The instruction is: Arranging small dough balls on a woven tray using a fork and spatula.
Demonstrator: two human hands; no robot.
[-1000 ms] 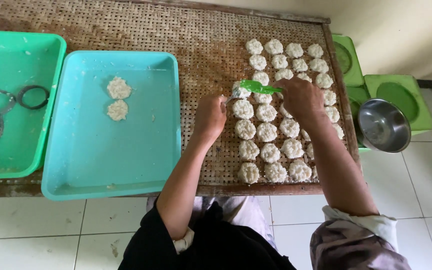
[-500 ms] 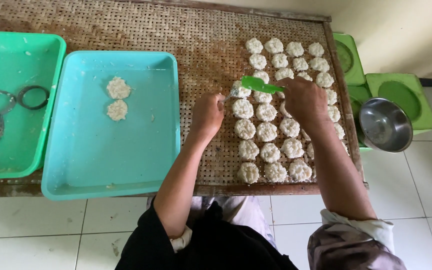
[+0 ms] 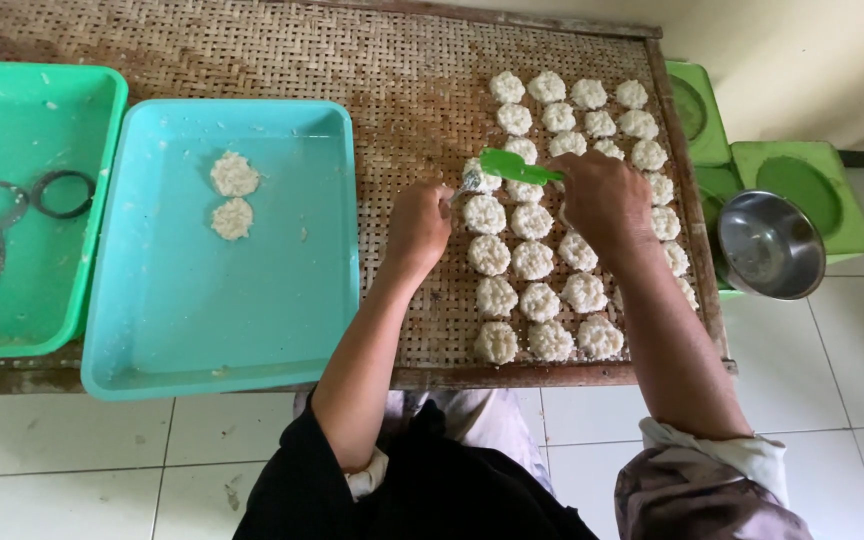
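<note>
Cake (image 3: 477, 180) sits at the left edge of the rows on the mat (image 3: 392, 90). My right hand (image 3: 602, 195) is clamped on the spatula (image 3: 517, 166), prying under it; my left hand (image 3: 417, 225), seemingly loosely curled and empty, waits beside. Next I need a gentle lift.

The person's left hand (image 3: 420, 225) and right hand (image 3: 604, 200) are bare, as are both forearms up to sleeves pushed past the elbow, the left one black over a white cuff, the right one mottled brownish-grey over a white cuff, above pale grey trousers.
</note>
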